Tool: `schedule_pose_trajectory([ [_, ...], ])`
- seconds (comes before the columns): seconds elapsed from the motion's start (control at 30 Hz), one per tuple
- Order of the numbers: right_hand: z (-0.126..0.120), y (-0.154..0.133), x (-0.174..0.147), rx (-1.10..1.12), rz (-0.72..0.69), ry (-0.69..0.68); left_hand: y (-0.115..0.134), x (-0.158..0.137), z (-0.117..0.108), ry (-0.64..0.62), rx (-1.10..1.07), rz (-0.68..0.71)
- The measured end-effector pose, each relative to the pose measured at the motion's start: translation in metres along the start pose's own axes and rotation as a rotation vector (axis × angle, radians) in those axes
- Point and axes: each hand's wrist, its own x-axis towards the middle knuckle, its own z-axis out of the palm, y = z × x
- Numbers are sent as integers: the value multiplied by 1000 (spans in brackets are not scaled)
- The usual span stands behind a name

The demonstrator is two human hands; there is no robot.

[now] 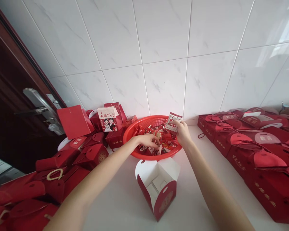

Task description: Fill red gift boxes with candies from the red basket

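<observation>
My right hand [181, 131] pinches a small white-and-red printed packet [171, 122] upright over the right side of a red plastic basket [130, 127]. Inside the basket lie wrapped candies [167, 136], mostly in red. Among them is my left hand [149, 141], its fingers curled and pointing down; what they grip is mostly hidden by the hand and the wrappers. Just in front of the basket stands a red gift box [165, 199] with its flaps spread and its white inside showing.
Closed red boxes [240, 160] with cords stand in rows on the right. More red boxes [69, 157] are piled on the left, near a dark door [9, 96]. A printed carton [109, 119] stands behind-left of the basket, before the tiled wall [163, 83].
</observation>
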Motion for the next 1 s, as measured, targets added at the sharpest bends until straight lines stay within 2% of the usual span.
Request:
schedule_pose_trajectory([
  [0.13,0,-1,-2,-8,-12,-7,4,-3,1,-74,75,-51],
  [0.23,0,-2,-4,-15,-12,4,4,-3,-1,-44,38,50],
  [0.33,-1,-2,-3,-24,-15,-13,1,-1,-3,130,-77,137],
  [0.47,-1,0,-2,-22,-24,-34,-1,2,-4,397,-140,114],
  [0.73,-2,4,-1,-91,-48,-89,0,2,-5,593,-213,122],
  [1.0,-4,12,7,-158,-50,-126,-3,5,-7,793,-360,267],
])
